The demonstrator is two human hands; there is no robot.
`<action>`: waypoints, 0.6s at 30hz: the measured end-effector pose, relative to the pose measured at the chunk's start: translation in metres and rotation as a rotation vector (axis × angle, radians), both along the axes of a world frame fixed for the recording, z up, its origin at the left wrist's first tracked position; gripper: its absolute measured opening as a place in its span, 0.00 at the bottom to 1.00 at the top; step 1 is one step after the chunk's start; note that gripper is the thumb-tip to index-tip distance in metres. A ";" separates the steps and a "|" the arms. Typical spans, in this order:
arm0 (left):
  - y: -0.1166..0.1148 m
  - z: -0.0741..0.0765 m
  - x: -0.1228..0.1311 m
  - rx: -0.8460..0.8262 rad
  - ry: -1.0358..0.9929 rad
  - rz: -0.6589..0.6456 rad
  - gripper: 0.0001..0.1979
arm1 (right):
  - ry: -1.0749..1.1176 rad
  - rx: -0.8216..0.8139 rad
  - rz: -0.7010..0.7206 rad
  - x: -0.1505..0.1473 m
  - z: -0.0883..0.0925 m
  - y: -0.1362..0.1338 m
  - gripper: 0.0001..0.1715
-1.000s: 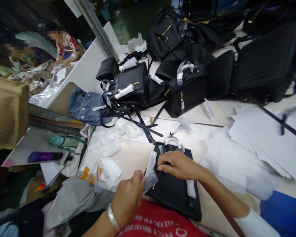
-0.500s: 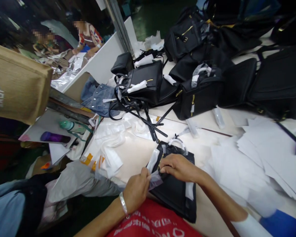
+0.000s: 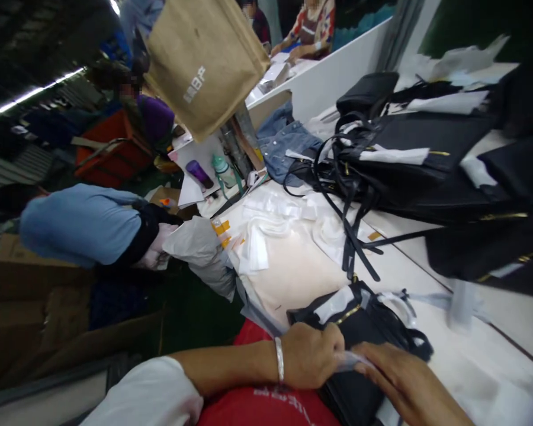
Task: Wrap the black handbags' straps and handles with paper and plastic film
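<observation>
A small black handbag (image 3: 368, 319) with gold trim and white paper wrapped round its handle lies on the white table (image 3: 293, 272) close to me. My left hand (image 3: 308, 355) is closed in a fist, pinching a thin clear plastic wrap (image 3: 350, 360) at the bag's near edge. My right hand (image 3: 404, 381) rests on the bag beside it, its fingers pressed on the same wrap. A silver bangle (image 3: 279, 360) circles my left wrist.
Several black bags with straps (image 3: 417, 154) crowd the table's far right. White paper pieces (image 3: 270, 236) and a denim garment (image 3: 284, 139) lie in the middle. A brown jute bag (image 3: 204, 59) hangs at top. A person in blue (image 3: 84, 222) bends at left; cardboard boxes below.
The view has swung left and down. My hands have stayed on the small bag and drawn together, both now gripping the plastic wrap at its near edge.
</observation>
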State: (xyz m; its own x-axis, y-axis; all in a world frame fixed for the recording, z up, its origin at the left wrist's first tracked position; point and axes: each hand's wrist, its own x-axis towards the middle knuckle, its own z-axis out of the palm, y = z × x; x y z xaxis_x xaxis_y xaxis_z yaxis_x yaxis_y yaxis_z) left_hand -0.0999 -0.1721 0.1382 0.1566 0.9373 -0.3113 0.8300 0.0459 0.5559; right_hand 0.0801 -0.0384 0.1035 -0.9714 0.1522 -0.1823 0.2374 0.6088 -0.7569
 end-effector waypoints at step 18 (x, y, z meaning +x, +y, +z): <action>-0.204 -0.087 -0.188 -0.368 -0.088 0.676 0.06 | 0.081 0.159 0.094 -0.020 0.000 -0.017 0.13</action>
